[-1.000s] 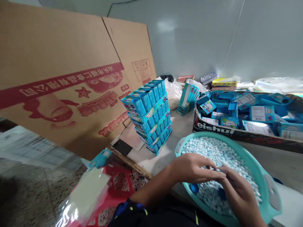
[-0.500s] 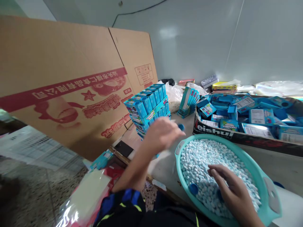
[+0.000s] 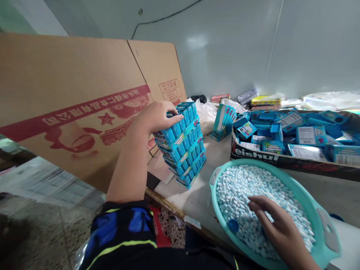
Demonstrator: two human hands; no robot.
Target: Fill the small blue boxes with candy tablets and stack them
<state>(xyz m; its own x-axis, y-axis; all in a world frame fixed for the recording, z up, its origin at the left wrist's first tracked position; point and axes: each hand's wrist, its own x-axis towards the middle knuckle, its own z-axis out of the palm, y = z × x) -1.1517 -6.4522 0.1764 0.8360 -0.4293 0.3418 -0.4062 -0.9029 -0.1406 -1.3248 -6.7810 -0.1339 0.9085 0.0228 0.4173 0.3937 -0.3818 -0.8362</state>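
Observation:
A stack of blue printed display trays [image 3: 184, 144], filled with small blue boxes, stands on the table at the left. My left hand [image 3: 161, 114] lies over its top tray, fingers bent down among the boxes; whatever they grip is hidden. Over the turquoise basin [image 3: 215, 187] of white and pale-blue candies [image 3: 239, 187], my right hand [image 3: 271, 221] hovers or rests with thumb and forefinger apart. Nothing shows between them, and its other fingers are partly hidden. Near the basin's left rim, a small round blue cup [image 3: 233, 225] sits on the candies.
A dark carton [image 3: 253, 156] full of loose blue boxes [image 3: 311, 135] stands behind the basin. Flattened blue trays [image 3: 223, 122] and a plastic bag [image 3: 204, 116] are beyond the stack. A large brown cardboard box [image 3: 92, 75] rises at the left.
My left hand has moved left and up from beside the stack onto its top tray. A blue round piece near its fingers is no longer visible. My right hand stays over the candies.

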